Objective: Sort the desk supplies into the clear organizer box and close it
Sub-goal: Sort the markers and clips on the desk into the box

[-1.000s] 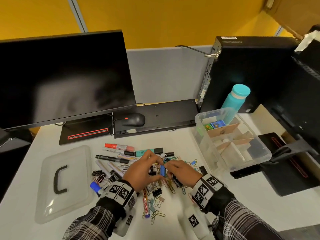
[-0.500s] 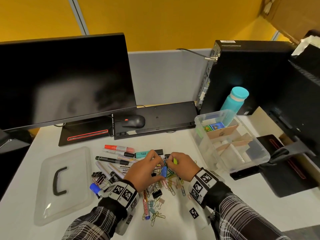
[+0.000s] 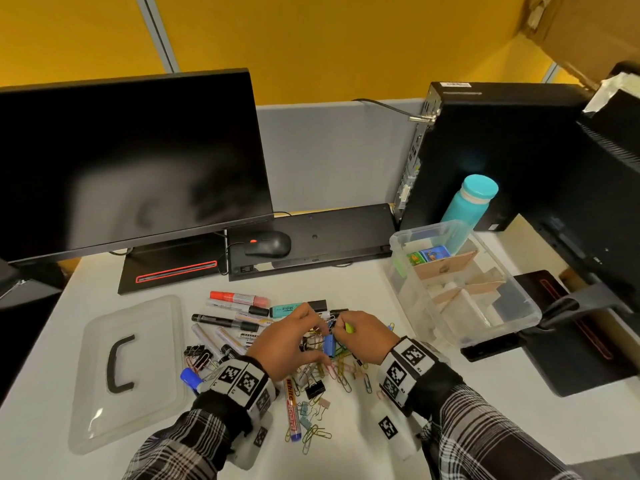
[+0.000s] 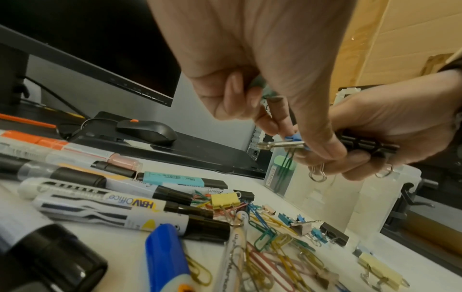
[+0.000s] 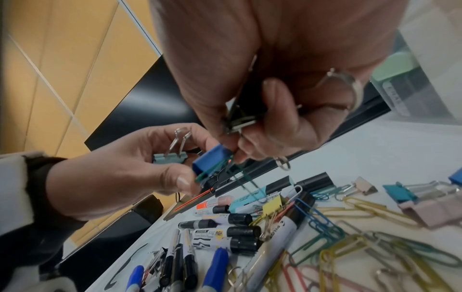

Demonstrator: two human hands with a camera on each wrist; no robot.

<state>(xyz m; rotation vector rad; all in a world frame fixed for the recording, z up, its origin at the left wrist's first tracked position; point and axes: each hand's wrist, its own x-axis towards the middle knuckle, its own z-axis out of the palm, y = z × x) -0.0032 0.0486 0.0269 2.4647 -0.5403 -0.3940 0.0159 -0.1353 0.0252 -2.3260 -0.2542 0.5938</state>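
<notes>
1. Head view: both hands meet at frame centre over the loose supplies on the white bench (image 3: 346,282). The left hand (image 3: 289,341) and right hand (image 3: 367,336) pinch a blue binder clip (image 3: 329,344) between them. A yellow-green bit shows at the right fingertips; what it is I cannot tell.
2. Head view: markers (image 3: 239,299) lie upper left of the hands, paper clips (image 3: 343,375) below them. The clear organizer box (image 3: 512,327) stands open at right of centre with cardboard dividers inside. Its lid (image 3: 149,341), black handle up, lies flat at lower left.
3. Left wrist view: the left hand (image 4: 262,69) has its thumb and fingers curled on the blue binder clip (image 4: 291,138), with green paper clips dangling from it. The right hand (image 4: 390,128), at right of frame, grips a stack of black binder clips (image 4: 362,144).
4. Right wrist view: the right hand (image 5: 262,79) is curled round the black binder clips (image 5: 240,116), its fingertips touching the blue binder clip (image 5: 210,160). The left hand (image 5: 125,170), at centre left, also holds a grey-green binder clip (image 5: 170,158) against its palm.
</notes>
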